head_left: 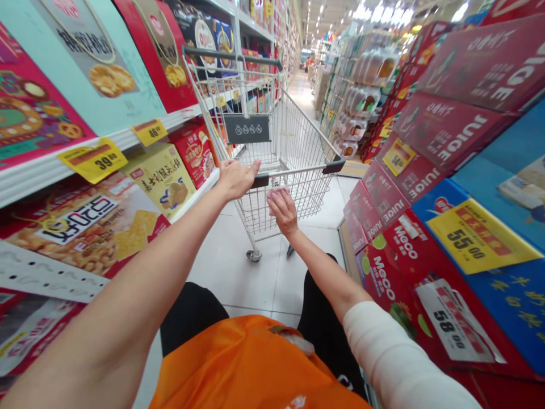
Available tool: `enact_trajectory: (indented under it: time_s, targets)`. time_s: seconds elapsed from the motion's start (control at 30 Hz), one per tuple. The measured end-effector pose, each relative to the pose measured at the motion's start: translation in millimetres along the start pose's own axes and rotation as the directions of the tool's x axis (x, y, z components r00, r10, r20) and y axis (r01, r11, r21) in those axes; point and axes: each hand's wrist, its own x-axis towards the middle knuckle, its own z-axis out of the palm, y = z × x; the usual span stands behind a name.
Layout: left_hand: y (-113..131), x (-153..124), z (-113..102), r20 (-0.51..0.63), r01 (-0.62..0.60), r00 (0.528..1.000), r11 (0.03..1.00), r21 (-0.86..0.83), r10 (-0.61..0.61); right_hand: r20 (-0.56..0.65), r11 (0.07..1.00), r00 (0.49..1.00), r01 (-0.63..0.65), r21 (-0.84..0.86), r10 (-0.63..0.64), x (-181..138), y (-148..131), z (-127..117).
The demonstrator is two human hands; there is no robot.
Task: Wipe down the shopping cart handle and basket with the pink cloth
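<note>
A wire shopping cart stands in front of me, with a dark plaque on its inner side. My left hand is closed round the dark corner piece of its near rim, thumb stretched along the top. Just below that rim, my right hand grips a crumpled pale pink cloth against the basket's wires. Its fingers are bent over the cloth, so part of it is hidden.
To my left, a white shelf holds boxed snacks and yellow price tags. Stacked red juice cartons and Meco boxes rise close on the right. Shrink-wrapped packs stand farther down the tiled aisle.
</note>
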Motion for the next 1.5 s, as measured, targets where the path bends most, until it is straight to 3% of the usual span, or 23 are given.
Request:
enact_trajectory:
  time_s: [0.07, 0.13, 0.2, 0.3, 0.4, 0.5, 0.57, 0.67, 0.77, 0.9, 1.0, 1.13, 1.27, 1.37, 1.5]
  targets:
    - [3, -2, -2, 0.018, -0.001, 1.000, 1.000, -0.005, 0.001, 0.003, 0.999, 1.000, 0.030, 0.015, -0.030, -18, -4, -7]
    - [0, 1, -6, 0.042, -0.037, 0.998, 0.999, 0.002, 0.037, 0.019, 0.999, 0.999, 0.040, 0.036, -0.041, -15, -5, -16]
    - [-11, 8, -12, 0.095, -0.143, 0.985, 0.990, 0.001, 0.142, 0.033, 0.998, 0.998, 0.049, 0.043, -0.051, 6, -3, -21]
    - [-39, 19, -17, 0.117, -0.356, 0.926, 0.933, -0.043, 0.359, 0.069, 0.998, 0.996, 0.055, -0.020, -0.054, 48, -3, -17]
    - [-63, 20, -8, -0.041, -0.425, 0.905, 0.905, -0.014, 0.424, 0.093, 0.997, 0.995, 0.036, -0.061, -0.030, 62, -11, -5]
    - [-70, 15, 10, -0.257, -0.382, 0.896, 0.924, -0.031, 0.362, 0.005, 0.995, 0.997, 0.076, -0.064, -0.076, 36, -21, 4]
    - [-68, 14, 19, -0.317, -0.376, 0.884, 0.926, -0.042, 0.344, -0.015, 0.992, 0.996, 0.090, -0.082, -0.092, 10, -27, 3]
    - [-63, 16, 25, -0.302, -0.385, 0.881, 0.923, -0.007, 0.365, 0.042, 0.995, 0.996, 0.086, -0.057, -0.084, -13, -32, -8]
    - [-57, 21, 26, -0.301, -0.363, 0.887, 0.932, 0.016, 0.351, 0.036, 0.999, 0.998, 0.043, 0.008, -0.043, -5, -30, -14]
    - [-42, 24, 31, -0.288, -0.322, 0.904, 0.947, 0.026, 0.315, 0.082, 0.991, 0.988, -0.130, -0.014, 0.131, 19, -19, -2]
    - [-27, 25, 33, -0.273, -0.312, 0.909, 0.948, 0.059, 0.316, 0.088, 0.978, 0.974, -0.205, -0.034, 0.207, 8, -17, 4]
    - [-12, 29, 28, -0.188, -0.302, 0.926, 0.940, 0.156, 0.328, 0.126, 0.979, 0.971, -0.205, -0.006, 0.204, -16, -18, -8]
    - [-3, 41, 26, -0.097, -0.293, 0.944, 0.937, 0.191, 0.315, 0.054, 0.986, 0.986, -0.157, -0.054, 0.160, 8, -10, -12]
    - [3, 47, 29, -0.092, -0.306, 0.940, 0.930, 0.203, 0.329, 0.081, 0.983, 0.982, -0.167, -0.072, 0.173, 26, -5, -5]
    - [12, 48, 27, -0.105, -0.299, 0.940, 0.931, 0.212, 0.326, 0.161, 0.979, 0.967, -0.183, -0.089, 0.195, 8, -7, -15]
